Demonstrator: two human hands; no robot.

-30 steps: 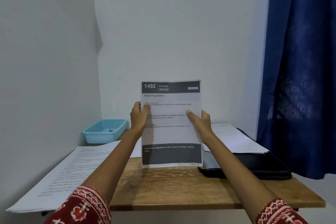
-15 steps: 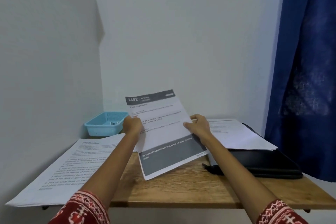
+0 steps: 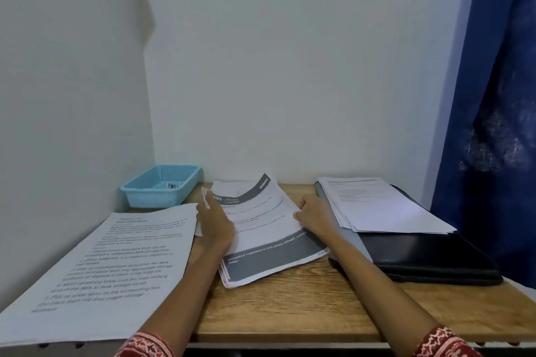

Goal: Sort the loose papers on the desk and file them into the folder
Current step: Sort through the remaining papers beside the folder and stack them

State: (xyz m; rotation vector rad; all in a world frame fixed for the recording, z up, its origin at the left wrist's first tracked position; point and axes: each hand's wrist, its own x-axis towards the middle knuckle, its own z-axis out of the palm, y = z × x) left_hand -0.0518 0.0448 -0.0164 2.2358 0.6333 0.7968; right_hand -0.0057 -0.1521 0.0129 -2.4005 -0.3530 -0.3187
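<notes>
Both hands are on the printed stack (image 3: 269,235) mid-desk (image 3: 290,307) — left hand (image 3: 216,222) lies flat with fingers straight, right hand (image 3: 314,216) curls round its right edge. Black folder (image 3: 429,255) sits at the right edge under more sheets (image 3: 383,206).

Light blue plastic basket (image 3: 162,188) with perforated walls sits at the back left of the wooden desk (image 3: 290,307), tucked into the corner where the two white walls (image 3: 290,66) meet. Something small lies inside it, too blurred to identify. Dark blue curtain (image 3: 499,110) hangs down the right side, reaching below the desk's right edge. The desk's front edge shows a dark underside.
</notes>
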